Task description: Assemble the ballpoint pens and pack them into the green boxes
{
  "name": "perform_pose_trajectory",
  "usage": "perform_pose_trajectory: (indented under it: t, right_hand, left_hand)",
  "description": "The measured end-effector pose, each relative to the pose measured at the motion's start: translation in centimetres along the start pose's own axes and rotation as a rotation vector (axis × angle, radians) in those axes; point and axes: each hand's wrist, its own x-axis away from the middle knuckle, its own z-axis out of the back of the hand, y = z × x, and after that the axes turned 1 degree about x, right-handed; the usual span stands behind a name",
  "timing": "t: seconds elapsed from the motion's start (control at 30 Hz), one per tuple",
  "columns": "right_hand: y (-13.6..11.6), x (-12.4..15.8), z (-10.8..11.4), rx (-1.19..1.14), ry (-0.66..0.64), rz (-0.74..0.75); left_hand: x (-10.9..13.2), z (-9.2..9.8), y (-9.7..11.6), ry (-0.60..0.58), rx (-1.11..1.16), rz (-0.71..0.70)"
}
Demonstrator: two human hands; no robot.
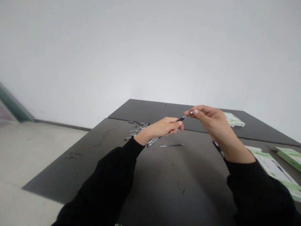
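Note:
My left hand (pixel 166 126) is closed around a pen (pixel 180 119) above the table, its dark grip and pointed end slanting up to the right. At that end, the thumb and fingertips of my right hand (pixel 209 117) pinch the tip, where a small pale piece shows; its exact shape is too small to make out. Below my left hand a thin pen refill (pixel 172 145) lies on the tabletop. Several clear and black pen parts (pixel 138 128) are heaped beyond my left wrist, partly hidden by it.
The dark table (pixel 155 185) has scuff marks and a seam across it. Green-and-white boxes (pixel 274 166) lie at the right, and another flat stack (pixel 235 120) sits farther back. A dark pen-like object (pixel 218 148) rests by my right wrist. A white wall (pixel 150 50) stands behind.

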Motion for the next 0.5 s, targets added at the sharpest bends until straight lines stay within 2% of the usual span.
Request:
perform_pose_trajectory:
  t: [0.37, 0.5]
  right_hand:
    - [-0.02, 0.07, -0.3, 0.154, -0.087, -0.018]
    - [0.21, 0.01, -0.72, 0.108, -0.057, -0.002]
  left_hand:
    - [-0.07, -0.09, 0.05, 0.013, 0.09, 0.025]
    - [-0.23, -0.12, 0.11, 0.074, 0.181, 0.021]
